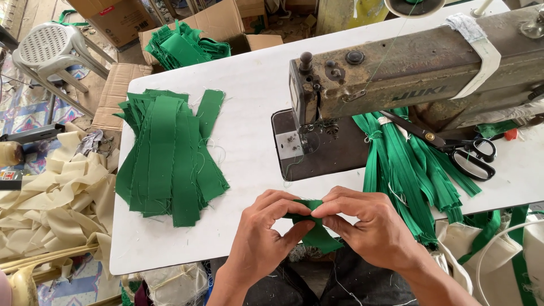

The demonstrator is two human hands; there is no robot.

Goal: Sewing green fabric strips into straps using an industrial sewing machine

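Observation:
Both of my hands pinch one green fabric strip (318, 237) at the near edge of the white table (249, 90). My left hand (266, 232) grips its left part with thumb and fingers. My right hand (371, 224) folds the strip's top edge with its fingertips. The strip's lower end hangs down between my wrists. A fanned pile of green fabric strips (170, 156) lies to the left of my hands. The old sewing machine (408, 68) stands beyond my hands.
A bundle of narrow green straps (413, 170) lies under the machine arm, with black scissors (462, 153) on it. Cream fabric pieces (56, 198) pile on the floor at left. A plastic stool (48, 48) and cardboard boxes with more green fabric (181, 48) stand behind the table.

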